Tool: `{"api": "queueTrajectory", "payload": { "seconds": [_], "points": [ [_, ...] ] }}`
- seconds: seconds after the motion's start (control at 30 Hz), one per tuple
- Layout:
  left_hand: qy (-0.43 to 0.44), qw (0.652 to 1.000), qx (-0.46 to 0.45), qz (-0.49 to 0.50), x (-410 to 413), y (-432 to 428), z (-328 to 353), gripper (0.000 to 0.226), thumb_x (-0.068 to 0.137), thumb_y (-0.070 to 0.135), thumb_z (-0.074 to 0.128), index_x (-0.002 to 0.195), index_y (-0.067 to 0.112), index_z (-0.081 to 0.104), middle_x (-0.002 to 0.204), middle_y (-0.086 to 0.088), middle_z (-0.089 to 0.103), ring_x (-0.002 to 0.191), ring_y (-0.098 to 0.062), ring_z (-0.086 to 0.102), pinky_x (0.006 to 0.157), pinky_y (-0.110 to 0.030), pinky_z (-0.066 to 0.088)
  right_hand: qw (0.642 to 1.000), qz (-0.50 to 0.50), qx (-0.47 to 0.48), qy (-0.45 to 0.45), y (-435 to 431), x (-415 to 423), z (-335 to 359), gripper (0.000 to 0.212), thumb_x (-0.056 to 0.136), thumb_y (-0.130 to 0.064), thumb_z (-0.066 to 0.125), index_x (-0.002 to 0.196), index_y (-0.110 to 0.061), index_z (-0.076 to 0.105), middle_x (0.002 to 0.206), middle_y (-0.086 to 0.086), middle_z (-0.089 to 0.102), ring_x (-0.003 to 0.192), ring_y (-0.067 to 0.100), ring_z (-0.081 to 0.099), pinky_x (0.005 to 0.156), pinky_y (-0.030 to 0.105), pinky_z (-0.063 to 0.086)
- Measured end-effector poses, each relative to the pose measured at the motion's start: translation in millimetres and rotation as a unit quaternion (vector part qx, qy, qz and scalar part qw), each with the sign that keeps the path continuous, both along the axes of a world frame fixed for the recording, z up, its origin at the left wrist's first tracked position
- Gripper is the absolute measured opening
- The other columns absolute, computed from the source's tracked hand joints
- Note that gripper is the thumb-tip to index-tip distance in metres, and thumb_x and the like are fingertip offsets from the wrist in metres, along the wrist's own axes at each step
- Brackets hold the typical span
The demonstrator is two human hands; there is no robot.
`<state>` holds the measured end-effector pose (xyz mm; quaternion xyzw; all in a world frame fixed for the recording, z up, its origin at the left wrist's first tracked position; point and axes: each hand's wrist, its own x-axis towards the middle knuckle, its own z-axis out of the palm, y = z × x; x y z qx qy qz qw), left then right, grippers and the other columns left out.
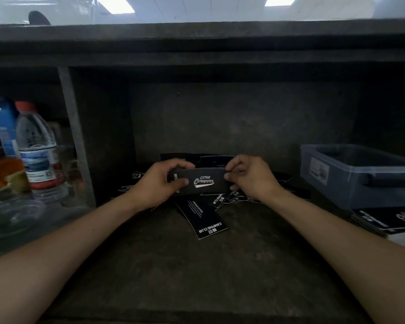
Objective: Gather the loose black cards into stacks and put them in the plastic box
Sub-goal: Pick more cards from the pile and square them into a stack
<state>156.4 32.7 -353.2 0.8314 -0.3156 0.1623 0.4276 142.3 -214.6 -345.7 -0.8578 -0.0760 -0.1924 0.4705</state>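
Observation:
A stack of black cards [202, 182] with a white logo is held above the dark shelf, in the middle of the view. My left hand [160, 183] grips its left end, thumb on the front face. My right hand [246, 176] pinches its right end. Under and behind the hands lie several loose black cards [202, 217], one printed "CAMPING CLUB" pointing toward me. The translucent plastic box [360, 174] stands at the right on the shelf, its inside hidden by its near wall.
A pile of black cards [388, 222] lies in front of the box at the right edge. Left of a vertical divider [76, 136] stand a water bottle [36, 148], an orange cup [4, 171] and a clear bowl [14, 215]. A low shelf board [197, 57] runs overhead.

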Motion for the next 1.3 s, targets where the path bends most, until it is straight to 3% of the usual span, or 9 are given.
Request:
{"api": "queueTrajectory", "payload": {
  "seconds": [0.1, 0.3, 0.4, 0.57, 0.8, 0.9, 1.07, 1.17, 1.3],
  "points": [
    [0.015, 0.998, -0.046, 0.031, 7.8, 6.5, 4.5, 0.035, 0.09, -0.003, 0.064, 0.115, 0.021, 0.067, 0.109, 0.008, 0.069, 0.092, 0.009, 0.065, 0.075, -0.007, 0.051, 1.0, 0.025, 0.008, -0.002, 3.0, -2.1, 1.2, 0.017, 0.087, -0.015, 0.075, 0.086, -0.021, 0.059, 0.082, 0.001, 0.07, 0.072, 0.012, 0.072, 0.07, 0.038, 0.062],
    [0.059, 0.994, -0.061, 0.073, 14.9, 14.3, 4.6, 0.041, 0.087, -0.007, 0.064, 0.108, 0.027, 0.068, 0.1, 0.009, 0.07, 0.083, 0.007, 0.067, 0.063, -0.006, 0.05, 0.971, 0.052, -0.23, 0.046, 26.0, -33.0, 2.3, 0.065, 0.043, -0.083, 0.076, 0.079, -0.029, 0.063, 0.068, -0.013, 0.067, 0.062, -0.001, 0.062, 0.057, 0.025, 0.048],
    [0.053, 0.996, -0.04, 0.059, 15.6, 13.9, 1.3, 0.045, 0.086, -0.011, 0.063, 0.113, 0.025, 0.067, 0.102, 0.009, 0.07, 0.085, 0.012, 0.066, 0.067, -0.007, 0.051, 0.958, 0.062, -0.273, 0.063, 42.7, -37.1, -2.7, 0.063, 0.044, -0.073, 0.083, 0.081, -0.028, 0.061, 0.077, -0.011, 0.066, 0.074, 0.006, 0.063, 0.067, 0.03, 0.054],
    [0.053, 0.996, -0.041, 0.06, 16.6, 13.8, 2.2, 0.049, 0.086, -0.013, 0.061, 0.117, 0.025, 0.065, 0.105, 0.01, 0.069, 0.087, 0.006, 0.067, 0.072, -0.01, 0.053, 0.971, 0.104, -0.076, 0.201, 27.4, -29.7, 9.6, 0.027, 0.075, -0.022, 0.083, 0.092, -0.024, 0.063, 0.066, -0.007, 0.065, 0.049, 0.003, 0.058, 0.041, 0.017, 0.038],
    [0.051, 0.996, -0.044, 0.06, 13.7, 11.3, 2.7, 0.048, 0.087, -0.011, 0.061, 0.117, 0.026, 0.066, 0.106, 0.009, 0.069, 0.088, 0.004, 0.067, 0.072, -0.012, 0.055, 0.981, 0.03, 0.168, 0.089, -10.6, -18.9, 31.6, 0.015, 0.094, -0.02, 0.059, 0.099, -0.009, 0.068, 0.081, 0.004, 0.077, 0.067, 0.014, 0.074, 0.046, 0.02, 0.047],
    [0.044, 0.997, -0.055, 0.044, 9.4, 7.3, 4.0, 0.048, 0.087, -0.014, 0.06, 0.119, 0.023, 0.064, 0.105, 0.007, 0.069, 0.085, 0.013, 0.065, 0.073, -0.007, 0.051, 0.995, 0.042, 0.07, 0.055, -10.3, -13.8, 27.1, 0.012, 0.096, -0.023, 0.058, 0.096, -0.016, 0.068, 0.081, -0.003, 0.077, 0.078, 0.006, 0.073, 0.062, 0.023, 0.053],
    [0.08, 0.996, -0.036, -0.012, 0.9, 2.1, 3.4, 0.053, 0.084, -0.012, 0.064, 0.123, 0.024, 0.064, 0.112, 0.006, 0.071, 0.101, -0.003, 0.068, 0.082, -0.02, 0.058, 0.977, 0.002, -0.202, -0.063, -9.0, -9.8, 10.7, 0.003, 0.087, -0.033, 0.075, 0.086, -0.03, 0.075, 0.061, -0.016, 0.065, 0.055, -0.005, 0.059, 0.058, 0.02, 0.043],
    [0.071, 0.997, -0.01, -0.031, -3.2, -1.5, 2.1, 0.051, 0.082, 0.004, 0.077, 0.126, 0.025, 0.063, 0.115, 0.009, 0.069, 0.104, -0.001, 0.067, 0.085, -0.015, 0.054, 0.965, -0.114, -0.205, -0.122, -6.6, -8.8, 8.0, 0.027, 0.072, -0.052, 0.081, 0.09, -0.033, 0.075, 0.063, -0.018, 0.059, 0.064, 0.004, 0.058, 0.062, 0.026, 0.046],
    [0.039, 0.999, -0.001, -0.018, -6.0, -4.8, 1.3, 0.048, 0.082, 0.013, 0.079, 0.127, 0.019, 0.062, 0.115, 0.006, 0.068, 0.104, -0.003, 0.066, 0.087, -0.015, 0.053, 0.947, -0.212, -0.229, -0.078, -1.6, -5.6, 4.7, 0.073, 0.061, -0.071, 0.078, 0.118, -0.028, 0.062, 0.112, -0.003, 0.06, 0.095, 0.017, 0.06, 0.072, 0.03, 0.047]
  ]
}}
